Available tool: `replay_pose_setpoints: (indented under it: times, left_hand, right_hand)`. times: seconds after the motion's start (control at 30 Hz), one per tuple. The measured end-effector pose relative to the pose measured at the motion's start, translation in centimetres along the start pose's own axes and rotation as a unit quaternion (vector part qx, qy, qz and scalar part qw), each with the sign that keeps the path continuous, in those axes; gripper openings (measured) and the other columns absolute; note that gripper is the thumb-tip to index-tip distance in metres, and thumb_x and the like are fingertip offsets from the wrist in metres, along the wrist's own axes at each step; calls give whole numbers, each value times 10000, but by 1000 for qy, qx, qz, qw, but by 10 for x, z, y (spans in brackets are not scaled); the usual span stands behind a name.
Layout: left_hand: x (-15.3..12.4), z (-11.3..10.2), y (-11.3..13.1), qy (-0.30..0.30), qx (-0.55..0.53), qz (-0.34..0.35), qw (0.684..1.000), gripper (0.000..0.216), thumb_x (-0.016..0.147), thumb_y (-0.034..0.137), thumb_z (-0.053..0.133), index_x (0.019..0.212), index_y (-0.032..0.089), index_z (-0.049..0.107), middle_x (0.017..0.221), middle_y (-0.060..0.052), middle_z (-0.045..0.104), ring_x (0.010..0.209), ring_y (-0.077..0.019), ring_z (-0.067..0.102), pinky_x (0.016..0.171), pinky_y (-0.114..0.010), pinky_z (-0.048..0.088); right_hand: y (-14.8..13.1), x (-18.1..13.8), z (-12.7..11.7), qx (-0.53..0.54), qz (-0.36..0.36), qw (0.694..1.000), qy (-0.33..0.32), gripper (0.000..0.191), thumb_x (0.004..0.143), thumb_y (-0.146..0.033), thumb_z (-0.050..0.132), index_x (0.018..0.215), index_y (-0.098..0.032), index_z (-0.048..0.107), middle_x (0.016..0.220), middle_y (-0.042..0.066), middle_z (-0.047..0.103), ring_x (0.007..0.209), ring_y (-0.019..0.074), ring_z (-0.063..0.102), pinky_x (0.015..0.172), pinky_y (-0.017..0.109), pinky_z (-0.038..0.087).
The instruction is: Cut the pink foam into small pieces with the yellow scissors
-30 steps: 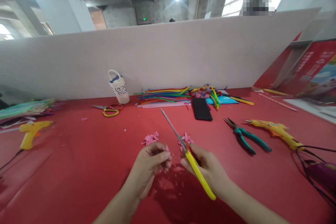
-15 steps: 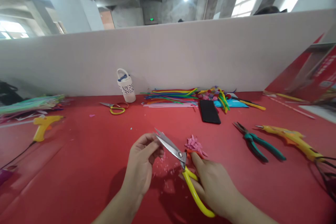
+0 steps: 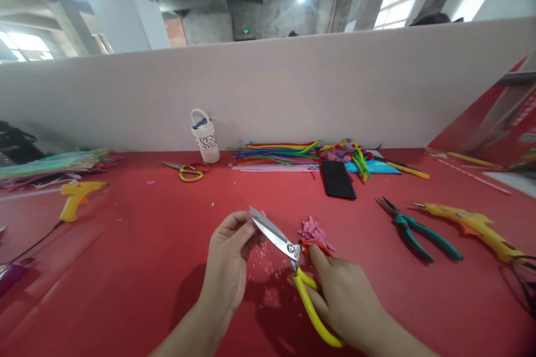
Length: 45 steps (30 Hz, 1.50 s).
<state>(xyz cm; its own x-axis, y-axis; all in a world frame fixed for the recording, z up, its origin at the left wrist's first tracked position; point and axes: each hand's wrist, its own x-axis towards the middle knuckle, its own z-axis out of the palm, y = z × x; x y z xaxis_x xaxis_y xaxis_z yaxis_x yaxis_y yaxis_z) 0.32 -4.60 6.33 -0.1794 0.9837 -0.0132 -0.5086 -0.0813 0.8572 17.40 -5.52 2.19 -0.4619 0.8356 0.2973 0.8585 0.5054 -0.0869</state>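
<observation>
My right hand (image 3: pixel 345 293) is wrapped round the handles of a pair of scissors (image 3: pixel 274 234), one handle yellow and one red. The steel blades point up and left and look closed together. Right by their tips, my left hand (image 3: pixel 230 254) pinches a small pink piece (image 3: pixel 260 213) between thumb and fingers; most of that piece is hidden by the fingers and blades. Just beyond my right hand lies a heap of pink cut pieces (image 3: pixel 313 230). Tiny pink scraps (image 3: pixel 270 276) are scattered on the red tabletop (image 3: pixel 146 268) below the blades.
Green-handled pliers (image 3: pixel 412 228) and a yellow glue gun (image 3: pixel 469 223) lie to the right. A phone (image 3: pixel 338 179), colourful pipe cleaners (image 3: pixel 276 153), a white cup (image 3: pixel 206 139) and other scissors (image 3: pixel 188 171) line the back. Another glue gun (image 3: pixel 77 198) lies left.
The scissor blades have gone from slightly apart to closed. Both hands stay almost in place, and the whole view has shifted slightly.
</observation>
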Motion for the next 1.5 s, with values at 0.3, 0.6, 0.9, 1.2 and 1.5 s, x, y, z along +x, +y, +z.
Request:
replay_pose_setpoints:
  times: [0.3, 0.6, 0.9, 1.2, 1.5]
  left_hand:
    - [1, 0, -1, -5, -4, 2, 1000, 46, 683, 121, 545, 691, 146, 583, 669, 2, 579, 543, -67, 487, 548, -180, 400]
    - [2, -1, 0, 4, 6, -7, 1000, 45, 674, 137, 559, 702, 145, 593, 661, 1, 580, 529, -68, 494, 541, -181, 408]
    - [1, -2, 0, -2, 3, 0, 1000, 51, 683, 131, 556, 699, 150, 601, 640, 15, 585, 522, -55, 503, 535, -167, 408]
    - [3, -3, 1, 8, 0, -7, 1000, 31, 678, 136, 573, 701, 153, 584, 626, 21, 587, 515, -54, 511, 530, -164, 411]
    - [4, -3, -1, -13, -27, -35, 999, 33, 689, 122, 571, 719, 135, 579, 619, 7, 586, 512, -48, 510, 502, -146, 408]
  right_hand:
    - [0, 2, 1, -5, 0, 1000, -5, 178, 783, -365, 380, 773, -189, 410, 520, 8, 566, 446, 184, 539, 417, 264, 198]
    - [-1, 0, 1, 2, -1, 1000, 1, 181, 774, -371, 397, 771, -192, 423, 510, 4, 574, 429, 173, 540, 410, 258, 206]
    - [1, 1, -1, -14, -2, 1000, 3, 197, 775, -393, 415, 735, -200, 412, 481, -9, 555, 404, 168, 531, 396, 252, 183]
    - [2, 2, -4, 40, 20, 999, -4, 176, 780, -375, 418, 743, -204, 425, 459, -17, 535, 406, 172, 525, 393, 243, 202]
    - [2, 8, -8, 195, 61, 978, -43, 196, 777, -395, 403, 710, -212, 381, 496, -29, 487, 422, 134, 436, 413, 238, 217]
